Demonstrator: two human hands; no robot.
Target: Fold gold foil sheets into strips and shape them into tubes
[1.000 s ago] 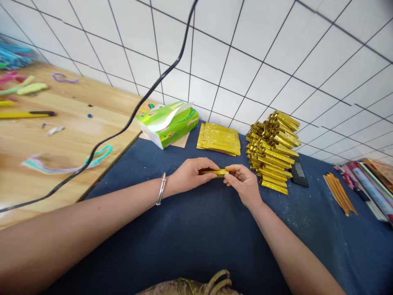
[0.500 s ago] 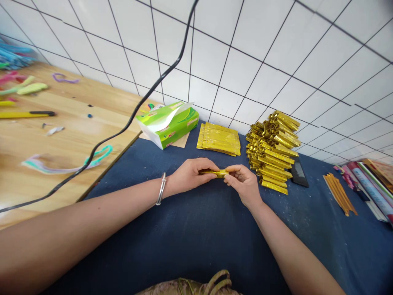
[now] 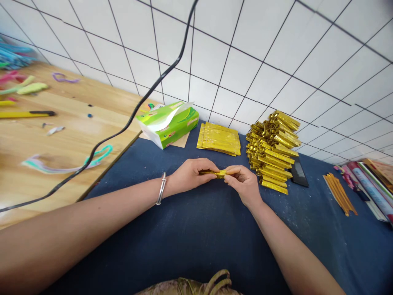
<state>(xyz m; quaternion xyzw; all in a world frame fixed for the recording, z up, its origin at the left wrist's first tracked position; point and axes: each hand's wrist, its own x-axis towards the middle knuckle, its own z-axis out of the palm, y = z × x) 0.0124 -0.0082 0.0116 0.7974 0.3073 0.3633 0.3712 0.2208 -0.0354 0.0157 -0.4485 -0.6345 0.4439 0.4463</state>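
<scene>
Gold strip [image 3: 220,174] — long axis running left-right.

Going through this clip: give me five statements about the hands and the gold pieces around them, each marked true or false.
1. The left hand and right hand hold one gold strip. True.
2. Jewellery is worn on the right wrist. False: a silver bracelet is on the left.
3. Flat gold sheets lie between the green tissue pack and the heap of folded gold pieces. True.
4. The tissue pack sits right of the heap. False: it sits to the left.
5. Brown strips lie right of the heap. True.
</scene>
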